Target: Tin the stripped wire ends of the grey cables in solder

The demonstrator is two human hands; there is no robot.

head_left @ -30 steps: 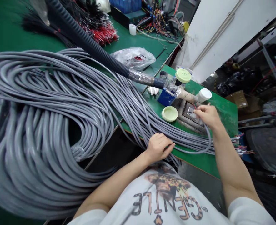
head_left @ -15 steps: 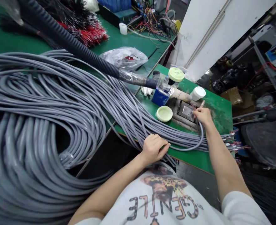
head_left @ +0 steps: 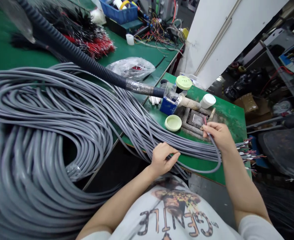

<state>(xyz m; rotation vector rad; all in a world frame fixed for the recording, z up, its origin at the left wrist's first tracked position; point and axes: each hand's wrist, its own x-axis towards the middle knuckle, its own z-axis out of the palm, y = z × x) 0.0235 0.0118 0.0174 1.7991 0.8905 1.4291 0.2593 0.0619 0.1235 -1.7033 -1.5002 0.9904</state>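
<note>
Green desks run through our cluttered workshop, and at the nearest one our right hand [head_left: 218,133] holds a grey sheathed cable [head_left: 218,165], its fingers [head_left: 210,126] clenched just behind the stripped end. Thin coloured cores [head_left: 205,120] stick out of that end, pointing far and left, just above a square metal tray [head_left: 195,119] set into the green desk [head_left: 233,126]. Our left hand [head_left: 164,159] lies on the near side of the cable bundle [head_left: 186,148], fingers half curled; we cannot tell whether they grip it. The bundle's long axis runs left to right, from a huge looped coil [head_left: 37,133] to a fringe of ends with coloured wires [head_left: 246,151] past the desk's right edge. Those ends look worked on, while many loops remain coiled. Around the tray sit a pale green lid [head_left: 173,123], a blue box [head_left: 168,106] and a white cap [head_left: 208,100], with a black corrugated hose [head_left: 72,56] crossing farther left.
</note>
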